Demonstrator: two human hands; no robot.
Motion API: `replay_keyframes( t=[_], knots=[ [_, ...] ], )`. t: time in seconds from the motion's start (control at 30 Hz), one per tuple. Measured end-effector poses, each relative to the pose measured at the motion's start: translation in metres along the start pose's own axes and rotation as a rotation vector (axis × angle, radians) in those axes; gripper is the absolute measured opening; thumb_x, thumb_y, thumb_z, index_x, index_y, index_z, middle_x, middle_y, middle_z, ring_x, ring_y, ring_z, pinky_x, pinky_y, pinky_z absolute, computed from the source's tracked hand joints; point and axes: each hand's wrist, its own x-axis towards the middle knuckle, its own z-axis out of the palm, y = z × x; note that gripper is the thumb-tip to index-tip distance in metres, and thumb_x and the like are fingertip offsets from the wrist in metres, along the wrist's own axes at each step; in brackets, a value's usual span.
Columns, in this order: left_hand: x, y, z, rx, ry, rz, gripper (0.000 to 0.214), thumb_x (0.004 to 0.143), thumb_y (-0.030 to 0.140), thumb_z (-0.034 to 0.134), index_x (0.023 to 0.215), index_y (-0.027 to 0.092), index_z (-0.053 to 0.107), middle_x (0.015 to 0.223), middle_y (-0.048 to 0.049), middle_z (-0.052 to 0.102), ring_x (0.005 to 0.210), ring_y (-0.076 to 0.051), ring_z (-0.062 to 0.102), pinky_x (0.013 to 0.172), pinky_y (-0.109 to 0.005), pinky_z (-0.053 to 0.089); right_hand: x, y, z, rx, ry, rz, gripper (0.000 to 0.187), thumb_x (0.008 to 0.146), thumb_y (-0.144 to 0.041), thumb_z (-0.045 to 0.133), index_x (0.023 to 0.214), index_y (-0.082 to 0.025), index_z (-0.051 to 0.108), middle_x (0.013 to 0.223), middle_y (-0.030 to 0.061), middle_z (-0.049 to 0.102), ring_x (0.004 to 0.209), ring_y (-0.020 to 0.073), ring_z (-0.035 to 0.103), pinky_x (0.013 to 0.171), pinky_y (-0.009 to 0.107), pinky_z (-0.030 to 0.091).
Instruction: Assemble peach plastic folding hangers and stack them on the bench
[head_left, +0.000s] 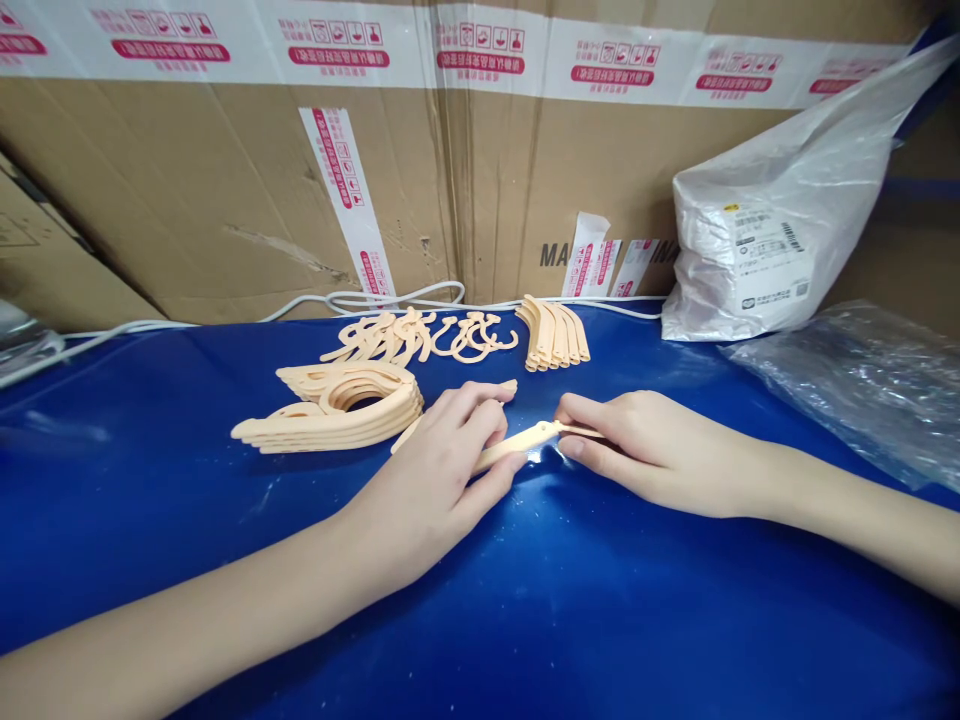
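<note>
My left hand (pixel 442 460) and my right hand (pixel 637 445) meet at the middle of the blue table cover (pixel 525 600). Both pinch a thin peach plastic strip (pixel 525 440) that lies low over the cover, the left on its left part, the right on its right end. Just left of my left hand sits a stack of curved peach plastic pieces (pixel 337 405). Behind it lies a loose heap of peach hook-shaped parts (pixel 427 338). A small upright bundle of curved peach strips (pixel 553 335) stands further right.
Large cardboard boxes (pixel 300 180) with printed tape wall off the back. White cables (pixel 360 300) run along their base. A white plastic bag with a label (pixel 757 240) and a clear plastic bag (pixel 862 385) lie at the right.
</note>
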Motion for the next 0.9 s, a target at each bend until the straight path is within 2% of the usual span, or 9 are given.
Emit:
replay_keyframes(
  t=[0.3, 0.47, 0.63, 0.77, 0.9],
  knots=[
    [-0.002, 0.000, 0.000, 0.016, -0.009, 0.035, 0.015, 0.100, 0.031, 0.042, 0.089, 0.021, 0.048, 0.132, -0.0092, 0.048, 0.128, -0.024, 0.044, 0.101, -0.046, 0.041, 0.000, -0.001, 0.008, 0.032, 0.027, 0.020, 0.030, 0.100, -0.045, 0.036, 0.080, -0.023, 0.039, 0.060, -0.0046, 0.048, 0.051, 0.0126, 0.046, 0.051, 0.026, 0.026],
    [-0.003, 0.000, -0.001, 0.035, -0.042, 0.027, 0.013, 0.100, 0.029, 0.042, 0.105, 0.024, 0.052, 0.135, -0.0073, 0.046, 0.127, -0.023, 0.044, 0.101, -0.046, 0.041, 0.000, 0.000, 0.012, 0.099, 0.016, 0.005, 0.029, 0.101, -0.043, 0.034, 0.082, -0.022, 0.041, 0.061, -0.0049, 0.046, 0.052, 0.0127, 0.045, 0.052, 0.026, 0.027],
    [-0.004, -0.002, 0.001, 0.072, -0.032, 0.078, 0.024, 0.102, 0.030, 0.036, 0.093, 0.021, 0.055, 0.140, -0.0068, 0.045, 0.133, -0.022, 0.037, 0.109, -0.046, 0.034, 0.000, -0.001, 0.014, 0.167, 0.015, 0.012, 0.028, 0.101, -0.043, 0.035, 0.082, -0.023, 0.039, 0.063, -0.0051, 0.047, 0.054, 0.0126, 0.045, 0.053, 0.026, 0.028],
    [-0.005, -0.002, 0.002, 0.040, -0.017, 0.045, 0.024, 0.102, 0.031, 0.037, 0.090, 0.022, 0.055, 0.137, -0.0046, 0.046, 0.135, -0.020, 0.033, 0.111, -0.043, 0.032, 0.000, -0.001, 0.016, 0.143, 0.015, 0.022, 0.031, 0.102, -0.044, 0.030, 0.081, -0.023, 0.037, 0.062, -0.0053, 0.044, 0.052, 0.0125, 0.042, 0.052, 0.027, 0.027],
    [-0.005, 0.000, 0.004, 0.035, -0.021, 0.068, 0.024, 0.102, 0.031, 0.037, 0.087, 0.022, 0.053, 0.136, -0.0034, 0.047, 0.135, -0.018, 0.032, 0.111, -0.040, 0.032, 0.000, -0.002, 0.017, 0.088, -0.009, 0.010, 0.032, 0.102, -0.047, 0.028, 0.082, -0.023, 0.035, 0.060, -0.0056, 0.044, 0.050, 0.0126, 0.041, 0.050, 0.027, 0.024]
  ],
)
